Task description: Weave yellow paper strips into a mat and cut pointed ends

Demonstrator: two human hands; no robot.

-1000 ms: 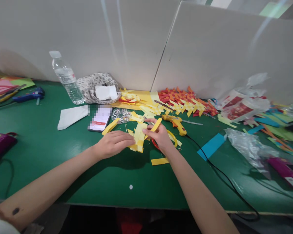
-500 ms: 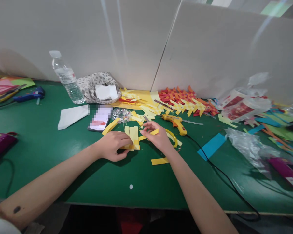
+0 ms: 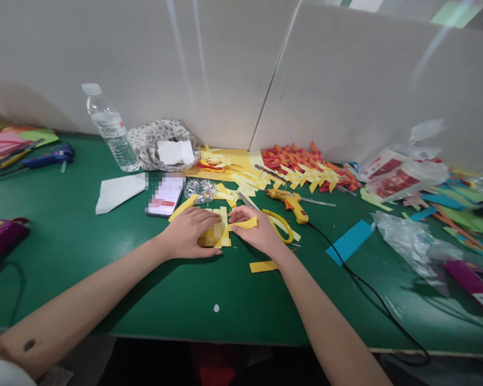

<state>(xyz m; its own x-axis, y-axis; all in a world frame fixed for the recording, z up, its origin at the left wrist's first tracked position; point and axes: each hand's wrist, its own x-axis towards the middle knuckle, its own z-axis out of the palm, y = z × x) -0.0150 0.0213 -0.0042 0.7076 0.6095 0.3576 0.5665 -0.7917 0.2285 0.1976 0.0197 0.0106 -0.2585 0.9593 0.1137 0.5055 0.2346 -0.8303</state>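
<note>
Centre of the frame, a touch above the middle: the woven yellow mat lies flat on the green surface. Its loose strip ends point toward the top of the frame, long axis running top to bottom. The left hand lies over the mat's left part, fingers stretched out and pressing flat, not gripping. That hand covers the mat's left edge, so how far the mat runs there is hidden.

The right hand sits at the mat's right edge, thumb and fingers pinched on a yellow strip. The strip lies crosswise, left to right, its left end at the mat and its right end lost under the hand. Whether it is threaded through the weave is hard to make out.

Just right of that hand are scissors with yellow handles, partly covered by the wrist. Above them is a yellow glue gun. Below the right wrist lies a loose yellow piece. To the upper left of the hands is a phone, its screen blurred.
</note>
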